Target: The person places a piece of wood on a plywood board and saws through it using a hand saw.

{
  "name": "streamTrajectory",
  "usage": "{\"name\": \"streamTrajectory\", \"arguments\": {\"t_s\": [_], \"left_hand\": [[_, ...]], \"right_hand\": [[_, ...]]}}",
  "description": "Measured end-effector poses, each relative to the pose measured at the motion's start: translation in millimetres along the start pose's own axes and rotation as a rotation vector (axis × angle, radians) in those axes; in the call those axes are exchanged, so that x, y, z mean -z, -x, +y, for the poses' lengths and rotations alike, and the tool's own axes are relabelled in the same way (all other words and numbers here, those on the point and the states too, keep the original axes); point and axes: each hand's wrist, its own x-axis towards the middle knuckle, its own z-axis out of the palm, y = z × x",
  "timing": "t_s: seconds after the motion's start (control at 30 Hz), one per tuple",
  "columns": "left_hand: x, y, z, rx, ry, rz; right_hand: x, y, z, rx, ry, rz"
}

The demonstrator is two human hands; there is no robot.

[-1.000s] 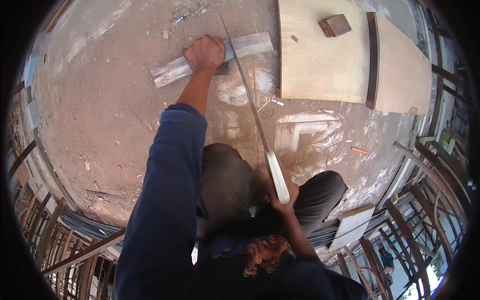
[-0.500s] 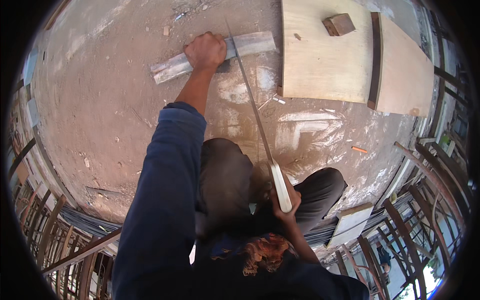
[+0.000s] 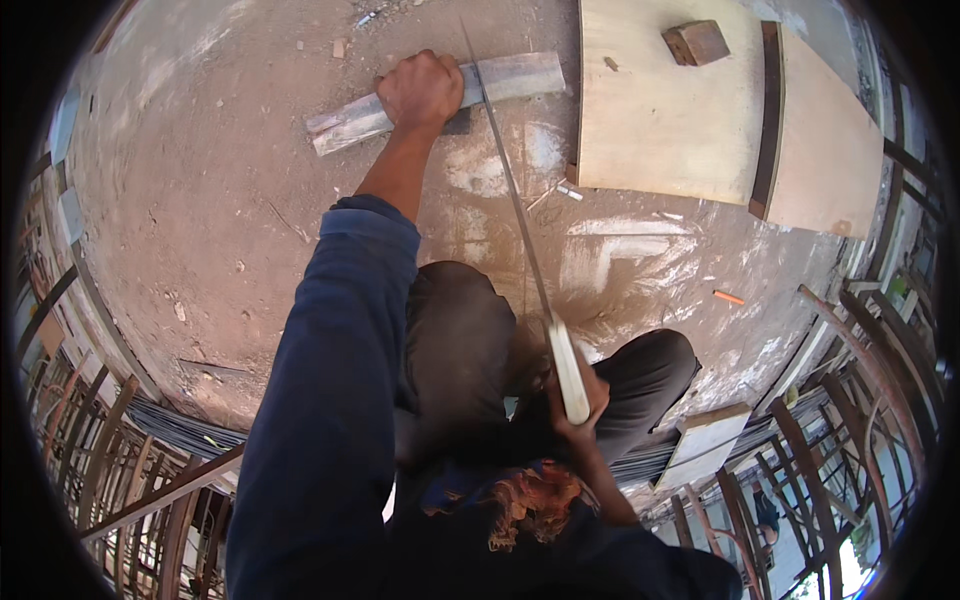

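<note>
My right hand (image 3: 590,398) is wrapped round the white handle of a handsaw (image 3: 517,205), close to my body between my knees. The long thin blade points away from me and crosses a whitish-grey wooden board (image 3: 520,77), with its tip past the far edge. Just left of the blade, my left hand (image 3: 421,88) is closed over the board and presses it down. The board lies slantwise, its right end farther away. A dark block (image 3: 458,122) shows partly beneath it, next to my left wrist; the rest of that block is hidden.
Two pale plywood sheets (image 3: 670,110) lie to the right, with a dark strip between them and a brown wooden block (image 3: 697,43) on top. An orange stick (image 3: 729,297) lies on the dusty floor. Dark bars (image 3: 480,455) and wooden legs stand around the rim.
The whole scene has shifted slightly right and up in the picture. My left hand keeps its grip on the board, and the saw still lies across it.
</note>
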Motion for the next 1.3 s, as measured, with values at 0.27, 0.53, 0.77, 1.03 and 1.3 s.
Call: {"name": "streamTrajectory", "arguments": {"t_s": [0.27, 0.53, 0.77, 1.03, 1.3], "left_hand": [[-10, 11, 18, -0.019, 0.022, -0.005], [6, -7, 12, -0.023, 0.033, 0.015], [-13, 13, 13, -0.024, 0.004, -0.038], [6, -4, 13, -0.034, 0.042, 0.025], [1, 3, 13, 0.039, 0.033, -0.026]], "right_hand": [[-58, -160, -5, 0.399, -0.001, 0.160], [-21, -90, 7, 0.412, 0.256, 0.112], [-71, -168, -4, 0.423, 0.014, 0.170], [-21, -86, -14, 0.314, 0.169, 0.135], [-68, -193, 21, 0.413, -0.157, 0.079]]}}
